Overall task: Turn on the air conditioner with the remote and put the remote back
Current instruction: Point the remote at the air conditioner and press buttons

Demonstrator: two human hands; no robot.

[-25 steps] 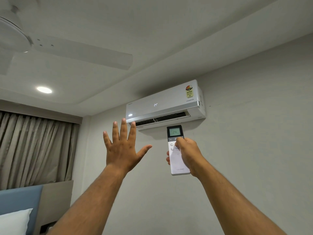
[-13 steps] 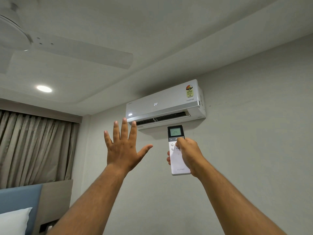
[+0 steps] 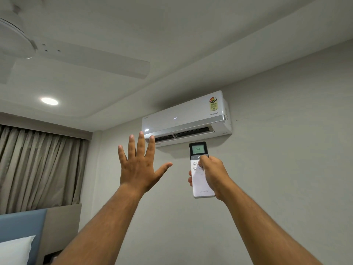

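Note:
A white air conditioner (image 3: pixel 183 117) hangs high on the grey wall, its panel showing 24 and its lower flap swung open. My right hand (image 3: pixel 214 175) holds a white remote (image 3: pixel 200 180) upright just below the unit, thumb resting on the buttons under its lit screen that reads 24. My left hand (image 3: pixel 140 165) is raised to the left of the remote, palm toward the unit, fingers spread and holding nothing.
A white ceiling fan (image 3: pixel 57 52) is overhead at upper left, with a round ceiling light (image 3: pixel 49 101) below it. Beige curtains (image 3: pixel 38 169) cover the left wall. A blue headboard (image 3: pixel 23 226) and a white pillow (image 3: pixel 15 249) sit at lower left.
Both hands hold nearly the same pose; the view has shifted very slightly. The remote and the unit both keep showing 24.

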